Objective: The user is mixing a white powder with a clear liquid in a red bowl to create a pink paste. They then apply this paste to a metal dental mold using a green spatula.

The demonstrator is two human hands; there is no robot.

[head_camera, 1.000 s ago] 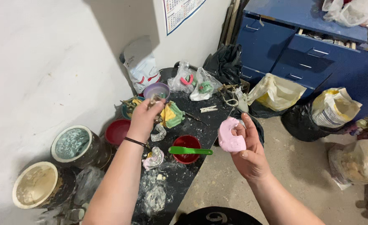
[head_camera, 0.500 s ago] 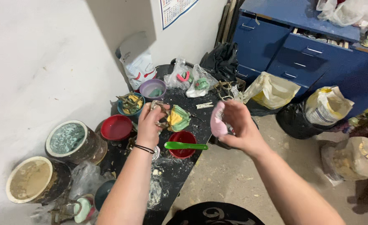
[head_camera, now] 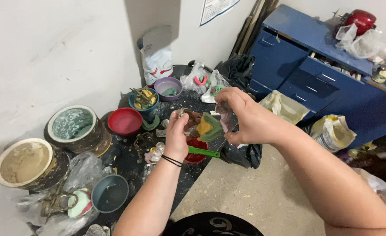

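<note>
Through the head camera I look down on a dark, paint-spattered table (head_camera: 129, 164) pushed against a pale wall, with a bare concrete floor (head_camera: 245, 196) to its right and a blue drawer cabinet (head_camera: 319, 83) beyond it. Plastic bags lie on the floor by the cabinet. Along the table's left side stand two large crusted buckets (head_camera: 26, 162), the near one holding a tan residue, the far one a grey-green one. Just beside them sits a red bowl (head_camera: 124, 121), and near the front edge a grey-blue bowl (head_camera: 110, 192). Farther back are a teal cup stuffed with yellow and green pieces (head_camera: 143, 99) and a purple bowl (head_camera: 168, 87) with something green inside. A white paper sack (head_camera: 157, 54) leans on the wall behind these. My left hand (head_camera: 177, 133) is raised over the table, fingers curled around a small brownish object that I cannot make out clearly. My right hand (head_camera: 243, 116) is closed on a clear, pink-tinged mould (head_camera: 225, 117), held above the table's right edge close to the left hand. Below both hands sits a small red cup (head_camera: 197, 153) with a green spatula (head_camera: 204, 152) laid across it.
</note>
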